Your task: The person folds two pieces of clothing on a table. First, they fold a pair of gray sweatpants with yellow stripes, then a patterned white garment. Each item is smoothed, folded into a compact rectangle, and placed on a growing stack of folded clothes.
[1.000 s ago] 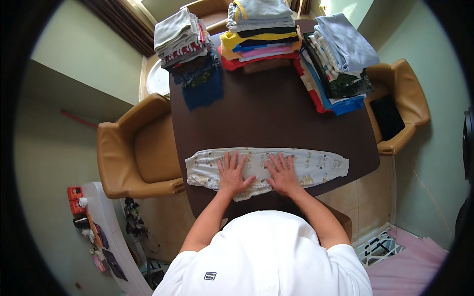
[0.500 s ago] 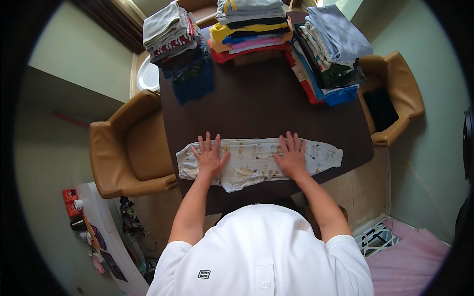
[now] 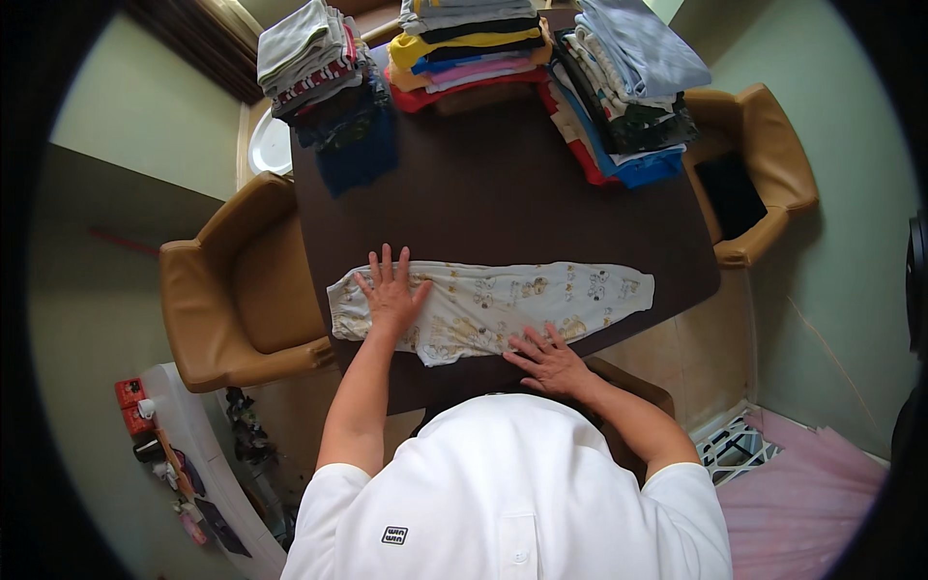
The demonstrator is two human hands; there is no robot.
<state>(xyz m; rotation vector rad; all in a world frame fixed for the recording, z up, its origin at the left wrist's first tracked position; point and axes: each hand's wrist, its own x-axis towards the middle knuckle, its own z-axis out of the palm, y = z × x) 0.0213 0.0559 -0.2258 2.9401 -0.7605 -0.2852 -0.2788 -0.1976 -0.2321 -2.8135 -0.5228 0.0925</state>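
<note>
A pair of white trousers (image 3: 503, 300) with a yellowish-brown print lies folded lengthwise across the near part of the dark table (image 3: 474, 198). Its gathered waistband is at the left and the narrow cuff at the right. My left hand (image 3: 392, 298) rests flat on the cloth near the waistband, fingers spread. At the near edge of the trousers, right of the middle, my right hand (image 3: 549, 362) lies with its fingers apart, the fingertips touching the fabric. Neither hand grips anything.
Along the table's far side stand three piles of folded clothes: a left pile (image 3: 324, 97), a middle pile (image 3: 469, 63) and a right pile (image 3: 628, 97). Tan armchairs flank the table, one left (image 3: 251, 280) and one right (image 3: 754, 155) with a black cushion.
My right hand has slid toward me and slightly left, from the middle of the trousers to their near edge. My left hand stays near the waistband. The whole view has shifted slightly.
</note>
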